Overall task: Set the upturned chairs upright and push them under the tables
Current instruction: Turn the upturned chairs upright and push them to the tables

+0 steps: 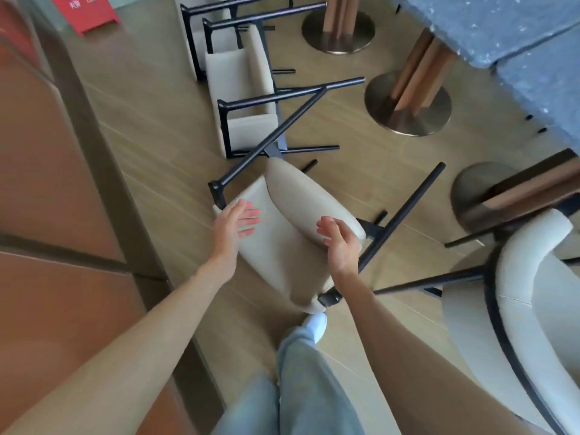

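A cream-cushioned chair [282, 246] with black metal legs lies tipped over on the floor just ahead of my feet, its legs pointing up and to the right. My left hand [237, 219] hovers with straight fingers over the chair's left edge. My right hand [339, 246], fingers relaxed, is at the curved backrest on the right side. Neither hand grips anything. Two more toppled chairs, one [248, 120] behind it and another [219, 32] farther back, lie on the floor. A blue speckled table [502, 23] on wooden pedestals stands at the upper right.
A further cream chair [518, 309] stands at the right edge close to my right arm. Round metal table bases [408, 105] sit on the floor to the right. A brown wall panel [47, 183] runs along the left. A red sign [84, 11] stands far back.
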